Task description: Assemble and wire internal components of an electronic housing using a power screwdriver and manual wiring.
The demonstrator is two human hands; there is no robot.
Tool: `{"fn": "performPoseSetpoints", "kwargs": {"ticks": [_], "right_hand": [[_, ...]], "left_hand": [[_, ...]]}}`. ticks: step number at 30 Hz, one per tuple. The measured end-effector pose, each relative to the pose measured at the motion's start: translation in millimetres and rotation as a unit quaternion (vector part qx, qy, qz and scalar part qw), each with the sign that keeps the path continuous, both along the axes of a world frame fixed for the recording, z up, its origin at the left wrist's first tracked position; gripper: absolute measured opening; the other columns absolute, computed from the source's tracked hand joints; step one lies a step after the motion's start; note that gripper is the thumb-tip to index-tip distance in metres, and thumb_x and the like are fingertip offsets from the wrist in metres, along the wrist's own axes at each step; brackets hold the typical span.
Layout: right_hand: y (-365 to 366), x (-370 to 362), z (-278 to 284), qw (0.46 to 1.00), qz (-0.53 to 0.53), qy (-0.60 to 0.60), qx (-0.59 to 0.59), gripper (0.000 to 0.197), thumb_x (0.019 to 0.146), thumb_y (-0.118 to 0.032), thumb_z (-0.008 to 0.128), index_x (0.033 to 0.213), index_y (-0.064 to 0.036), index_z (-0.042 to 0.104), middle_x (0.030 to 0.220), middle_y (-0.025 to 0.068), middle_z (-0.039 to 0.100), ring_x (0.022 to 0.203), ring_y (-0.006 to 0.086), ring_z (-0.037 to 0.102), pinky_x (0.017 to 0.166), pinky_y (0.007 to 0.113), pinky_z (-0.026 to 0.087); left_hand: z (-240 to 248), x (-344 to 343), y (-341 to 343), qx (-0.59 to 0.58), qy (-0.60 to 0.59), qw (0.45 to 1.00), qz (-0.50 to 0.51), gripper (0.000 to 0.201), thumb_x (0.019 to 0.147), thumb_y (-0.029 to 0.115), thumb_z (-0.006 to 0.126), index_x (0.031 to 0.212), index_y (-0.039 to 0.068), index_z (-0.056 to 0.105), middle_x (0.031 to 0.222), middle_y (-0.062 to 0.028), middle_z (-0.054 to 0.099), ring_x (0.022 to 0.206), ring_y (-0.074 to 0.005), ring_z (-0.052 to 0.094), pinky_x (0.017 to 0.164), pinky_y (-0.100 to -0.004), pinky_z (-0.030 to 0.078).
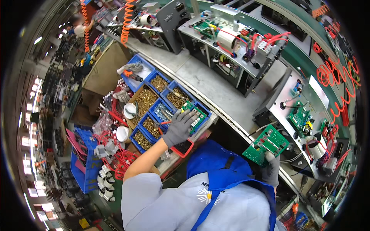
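Observation:
My left hand (pixel 179 128), in a grey glove, lies over a green circuit board (pixel 198 120) above the blue parts bins. Its fingers reach across the board's face and seem to grip it; the thumb is hidden. At the right, my grey-gloved right hand (pixel 271 166) holds a larger green circuit board (pixel 266 145) by its near edge. That board is tilted, with cut-outs and rows of small holes showing. Around my left hand are blue bins of brass-coloured fasteners (pixel 150 125), a screwdriver-like tool with a red part (pixel 166 122), and a red tray (pixel 182 148).
Opened equipment chassis (pixel 235 42) with boards, capacitors and red wires stand along the far bench; another chassis (pixel 304 115) stands at the right. An orange-and-black power tool (pixel 133 75) lies in a bin. Red cables (pixel 119 154) and a blue crate (pixel 83 165) are at left. Coiled air hoses hang above.

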State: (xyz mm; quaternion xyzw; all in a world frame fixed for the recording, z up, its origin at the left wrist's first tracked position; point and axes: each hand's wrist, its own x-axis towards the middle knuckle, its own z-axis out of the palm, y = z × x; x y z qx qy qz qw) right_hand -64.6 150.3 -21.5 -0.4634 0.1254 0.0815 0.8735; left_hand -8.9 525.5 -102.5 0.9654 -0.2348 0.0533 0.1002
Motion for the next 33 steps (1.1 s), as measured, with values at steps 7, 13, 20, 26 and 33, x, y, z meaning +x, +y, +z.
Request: {"fn": "performPoseSetpoints", "kwargs": {"ticks": [7,13,20,26,33], "right_hand": [[14.9,19.6,-10.0,0.87,0.09,-0.26,-0.409,0.054,0.078,-0.022,0.072,0.127,-0.0072,0.055,0.114,0.0094,0.062,0.105,0.0256,0.061,0.088,0.036,0.049],[-1.1,-10.0,-24.1,0.696,0.036,-0.283,-0.659,0.066,0.071,-0.028,0.074,0.13,-0.0128,0.051,0.126,0.0116,0.052,0.118,0.0312,0.051,0.098,0.044,0.04],[-84.5,-211.1,-150.3,0.724,-0.239,0.305,-0.57,0.062,0.081,-0.042,0.066,0.129,-0.0061,0.055,0.128,0.0165,0.056,0.121,0.0325,0.053,0.103,0.04,0.041],[-92.8,-408.4,-303.1,0.698,-0.196,0.613,-0.313,0.066,0.076,-0.049,0.07,0.118,0.0014,0.061,0.114,0.022,0.065,0.103,0.0323,0.063,0.088,0.039,0.049],[-113.4,-481.7,-392.5,0.699,-0.249,0.64,-0.202,0.075,0.077,-0.05,0.071,0.13,0.0,0.054,0.122,0.0196,0.062,0.101,0.0301,0.063,0.087,0.04,0.05]], "left_hand": [[19.6,27.0,-96.1,-0.585,0.711,0.385,0.065,0.092,0.086,0.075,0.04,0.141,0.002,0.04,0.132,-0.0172,0.053,0.108,-0.026,0.06,0.085,-0.037,0.054],[21.5,49.8,-183.6,-0.473,0.729,0.495,-0.02,0.078,0.082,0.044,0.06,0.14,-0.003,0.039,0.129,-0.0187,0.054,0.109,-0.0275,0.061,0.092,-0.0405,0.052],[10.0,111.7,-239.5,-0.546,0.779,0.277,-0.137,0.082,0.082,0.028,0.067,0.15,0.008,0.025,0.116,-0.0115,0.056,0.072,-0.0129,0.052,0.054,-0.0264,0.047],[97.7,115.3,-296.1,-0.615,0.753,0.124,-0.199,0.071,0.087,0.009,0.06,0.149,0.005,0.024,0.101,-0.009,0.053,0.058,-0.0084,0.045,0.045,-0.0193,0.041],[124.2,87.7,-369.7,-0.712,0.673,0.082,-0.184,0.066,0.088,-0.001,0.049,0.147,-0.004,0.018,0.089,-0.0104,0.048,0.042,-0.0096,0.052,0.032,-0.0205,0.045]]}}
